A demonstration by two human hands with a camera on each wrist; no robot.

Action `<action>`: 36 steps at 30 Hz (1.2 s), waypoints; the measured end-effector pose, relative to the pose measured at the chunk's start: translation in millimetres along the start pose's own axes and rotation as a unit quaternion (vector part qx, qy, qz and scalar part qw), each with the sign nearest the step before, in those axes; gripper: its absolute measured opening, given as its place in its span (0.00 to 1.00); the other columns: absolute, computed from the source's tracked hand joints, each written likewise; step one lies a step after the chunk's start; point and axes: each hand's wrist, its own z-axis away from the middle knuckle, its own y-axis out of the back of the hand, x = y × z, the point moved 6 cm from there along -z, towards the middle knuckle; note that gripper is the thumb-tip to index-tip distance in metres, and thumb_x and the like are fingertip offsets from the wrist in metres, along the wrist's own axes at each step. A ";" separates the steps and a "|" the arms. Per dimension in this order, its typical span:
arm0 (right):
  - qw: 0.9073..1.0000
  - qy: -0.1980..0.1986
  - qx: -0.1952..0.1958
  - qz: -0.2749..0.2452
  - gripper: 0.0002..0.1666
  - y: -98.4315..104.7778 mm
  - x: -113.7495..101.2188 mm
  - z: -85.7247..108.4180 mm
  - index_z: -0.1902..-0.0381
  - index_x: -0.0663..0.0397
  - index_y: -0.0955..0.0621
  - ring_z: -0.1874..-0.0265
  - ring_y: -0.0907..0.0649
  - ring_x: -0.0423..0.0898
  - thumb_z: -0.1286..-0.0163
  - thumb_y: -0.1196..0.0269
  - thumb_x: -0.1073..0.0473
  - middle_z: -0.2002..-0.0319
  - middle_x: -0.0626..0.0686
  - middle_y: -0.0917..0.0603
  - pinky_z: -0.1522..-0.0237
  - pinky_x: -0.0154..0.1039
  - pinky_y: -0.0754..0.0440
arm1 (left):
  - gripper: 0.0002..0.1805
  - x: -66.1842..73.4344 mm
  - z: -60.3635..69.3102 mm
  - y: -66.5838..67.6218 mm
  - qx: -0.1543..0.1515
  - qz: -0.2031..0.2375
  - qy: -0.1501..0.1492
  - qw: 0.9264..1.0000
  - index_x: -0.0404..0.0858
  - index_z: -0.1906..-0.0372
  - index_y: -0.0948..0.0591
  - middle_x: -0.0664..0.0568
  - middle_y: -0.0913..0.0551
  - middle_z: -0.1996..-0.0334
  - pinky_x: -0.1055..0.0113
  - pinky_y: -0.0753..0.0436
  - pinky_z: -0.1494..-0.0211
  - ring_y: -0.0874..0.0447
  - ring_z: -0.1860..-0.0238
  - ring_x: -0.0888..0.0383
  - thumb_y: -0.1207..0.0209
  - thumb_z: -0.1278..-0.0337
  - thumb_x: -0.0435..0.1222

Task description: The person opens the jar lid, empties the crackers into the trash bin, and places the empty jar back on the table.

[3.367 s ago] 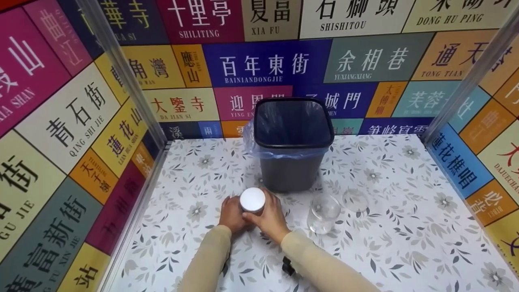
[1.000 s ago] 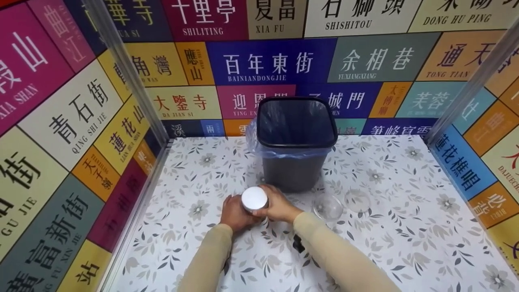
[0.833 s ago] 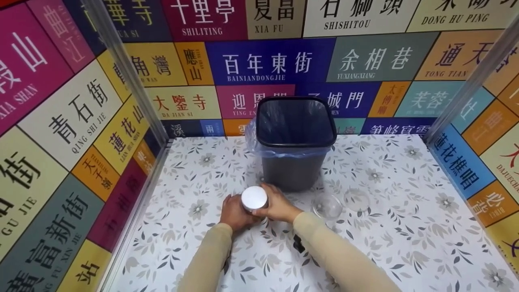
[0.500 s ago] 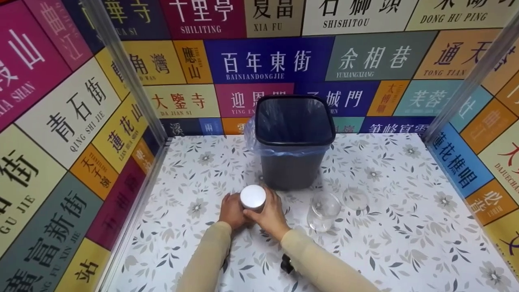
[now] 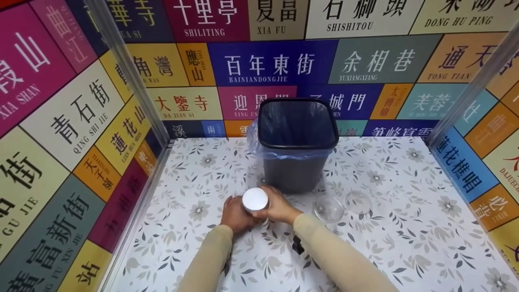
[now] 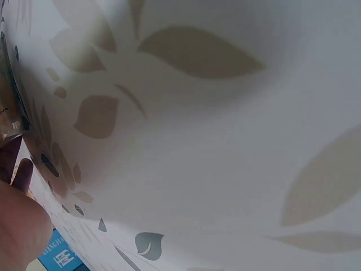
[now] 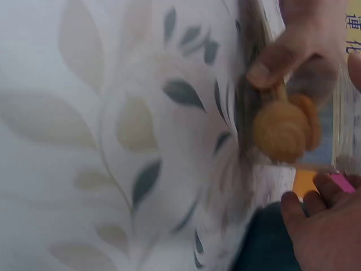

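In the head view both hands are at a jar topped by a white round lid (image 5: 255, 199). My left hand (image 5: 236, 215) holds the jar from the left. The right hand (image 5: 280, 206) grips around the lid, its thumb on the near side. The right wrist view shows the clear jar (image 7: 318, 84) with orange-brown round pieces (image 7: 280, 132) inside; their kind is not clear. There the left thumb presses on the jar wall. The left wrist view catches only part of the left hand (image 6: 22, 231) and a sliver of the jar at the edge.
A dark bin (image 5: 294, 174) with a bluish liner bag stands just behind the hands. Right of the right wrist are a clear glass (image 5: 329, 209), partly behind the sleeve, and a flat clear disc (image 5: 358, 202). Patterned sign walls enclose the flowered tabletop (image 5: 182, 239).
Since half a second ago the right wrist has swung outward to the right, its sleeve covering part of the glass. Earlier it swung between these positions too. The left hand keeps its hold.
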 end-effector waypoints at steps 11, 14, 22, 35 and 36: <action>0.993 -0.010 0.103 0.057 0.63 -6.4 -7.0 11.1 0.28 0.59 0.35 0.37 0.29 0.60 0.58 0.20 0.42 0.37 0.62 0.28 0.34 0.53 0.34 | 0.41 -3.2 2.3 4.4 0.005 -0.029 0.008 1.000 0.35 0.51 0.17 0.48 0.14 0.61 0.44 0.40 0.29 0.18 0.53 0.47 0.21 0.83 0.50; 0.985 -0.015 0.162 0.053 0.63 -16.2 -12.0 21.4 0.29 0.59 0.35 0.37 0.29 0.59 0.57 0.20 0.40 0.38 0.62 0.28 0.34 0.53 0.34 | 0.41 -5.0 2.1 5.4 0.006 -0.048 0.003 0.999 0.33 0.50 0.18 0.45 0.15 0.60 0.43 0.38 0.30 0.19 0.52 0.45 0.22 0.79 0.50; 0.984 -0.048 0.165 0.045 0.62 -19.1 -8.8 21.3 0.31 0.64 0.35 0.36 0.30 0.60 0.54 0.22 0.37 0.37 0.64 0.29 0.34 0.54 0.34 | 0.41 -2.5 -0.9 2.2 -0.001 -0.041 -0.001 0.999 0.33 0.49 0.18 0.46 0.15 0.59 0.44 0.39 0.29 0.19 0.51 0.47 0.23 0.77 0.50; 1.000 -0.016 0.010 -0.024 0.57 -1.0 -1.3 -1.7 0.32 0.61 0.30 0.40 0.28 0.59 0.61 0.20 0.52 0.39 0.63 0.27 0.34 0.55 0.34 | 0.43 -0.4 0.4 0.1 0.008 -0.011 0.002 1.000 0.37 0.51 0.17 0.51 0.14 0.61 0.46 0.41 0.29 0.18 0.54 0.50 0.20 0.82 0.55; 1.000 -0.015 0.018 -0.017 0.58 -1.0 -2.3 -1.0 0.32 0.62 0.31 0.39 0.28 0.60 0.61 0.20 0.52 0.39 0.64 0.28 0.34 0.55 0.34 | 0.43 -1.1 0.0 0.3 0.004 -0.015 0.004 1.000 0.37 0.50 0.17 0.51 0.14 0.61 0.46 0.41 0.28 0.18 0.53 0.50 0.21 0.82 0.54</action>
